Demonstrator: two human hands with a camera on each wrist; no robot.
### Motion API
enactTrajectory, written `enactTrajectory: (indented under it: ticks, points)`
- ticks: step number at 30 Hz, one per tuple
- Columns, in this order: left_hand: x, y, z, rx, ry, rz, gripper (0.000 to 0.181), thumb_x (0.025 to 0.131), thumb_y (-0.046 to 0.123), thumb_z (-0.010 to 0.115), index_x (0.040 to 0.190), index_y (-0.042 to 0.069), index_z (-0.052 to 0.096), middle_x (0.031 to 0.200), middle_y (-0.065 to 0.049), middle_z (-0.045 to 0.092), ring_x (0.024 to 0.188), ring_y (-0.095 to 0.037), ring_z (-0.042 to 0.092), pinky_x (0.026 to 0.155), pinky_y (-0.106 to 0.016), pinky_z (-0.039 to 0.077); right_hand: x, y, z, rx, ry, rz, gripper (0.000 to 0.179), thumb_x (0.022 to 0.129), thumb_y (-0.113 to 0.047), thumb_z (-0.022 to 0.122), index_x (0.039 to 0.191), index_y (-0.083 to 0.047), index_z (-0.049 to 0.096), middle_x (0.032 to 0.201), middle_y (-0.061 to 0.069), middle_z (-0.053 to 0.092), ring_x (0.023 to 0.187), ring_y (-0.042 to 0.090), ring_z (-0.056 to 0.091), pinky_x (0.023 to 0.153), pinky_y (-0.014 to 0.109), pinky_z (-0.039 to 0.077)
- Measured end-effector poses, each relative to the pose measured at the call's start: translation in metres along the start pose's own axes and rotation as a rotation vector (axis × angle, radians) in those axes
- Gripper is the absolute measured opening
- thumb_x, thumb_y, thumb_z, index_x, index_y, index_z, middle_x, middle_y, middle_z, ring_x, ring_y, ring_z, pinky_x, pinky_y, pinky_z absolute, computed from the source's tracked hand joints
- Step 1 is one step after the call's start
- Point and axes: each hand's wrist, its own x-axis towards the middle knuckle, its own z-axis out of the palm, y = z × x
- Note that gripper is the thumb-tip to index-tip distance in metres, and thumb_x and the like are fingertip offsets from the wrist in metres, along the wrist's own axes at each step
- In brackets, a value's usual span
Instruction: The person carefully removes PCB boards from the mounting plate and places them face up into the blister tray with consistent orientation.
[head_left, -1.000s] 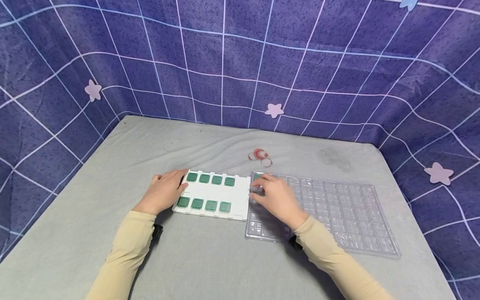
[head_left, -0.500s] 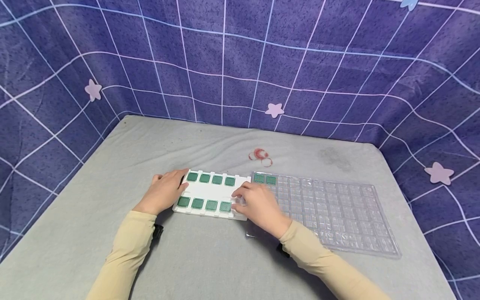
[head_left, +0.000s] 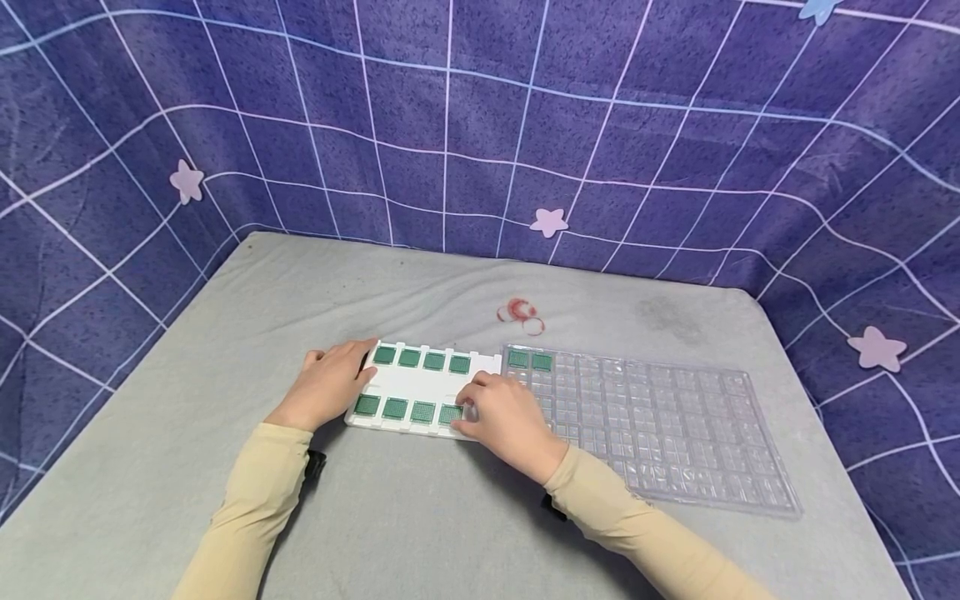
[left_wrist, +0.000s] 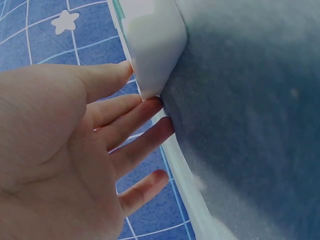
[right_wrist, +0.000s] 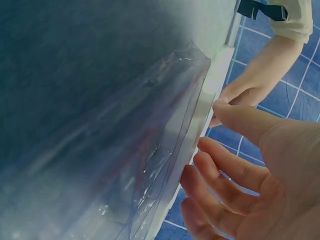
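On the grey cloth lies a white tray (head_left: 414, 383) with two rows of green square chips, such as the one in the back row (head_left: 385, 355). My left hand (head_left: 324, 385) grips the tray's left end, thumb on top and fingers at its edge, as the left wrist view also shows. Over the tray's right part is my right hand (head_left: 510, 423), its thumb and forefinger apart beside the last front-row chip (head_left: 448, 414). That chip is partly covered by the fingers. The right wrist view hides the chip and shows a gap between thumb and fingers.
A clear plastic compartment tray (head_left: 675, 425) lies against the white tray's right end. Two green chips (head_left: 529, 360) sit in its back-left pockets. Red ring marks (head_left: 521, 312) show on the cloth behind. A purple grid curtain (head_left: 480, 117) surrounds the table's back and sides.
My right hand has moved left from the clear tray to the white tray's front-right chip, uncovering two chips in the clear tray. My left hand stays in place.
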Motion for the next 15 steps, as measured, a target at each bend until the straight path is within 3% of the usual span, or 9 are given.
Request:
enactTrajectory:
  ticks: [15]
  points:
    - [0.0008,0.0002,0.0004,0.004,-0.010,-0.001,0.051,0.106,0.022,0.054,0.151,0.000,0.046,0.149,-0.022,0.055,0.137,-0.041,0.051,0.099,-0.057,0.034,0.0007,0.0003,0.0048,-0.007,-0.001,-0.012,0.029,0.078,-0.040,0.087,0.095,-0.019,0.079,0.087,-0.006,0.067,0.074,0.013,0.063,0.070,0.033,0.052]
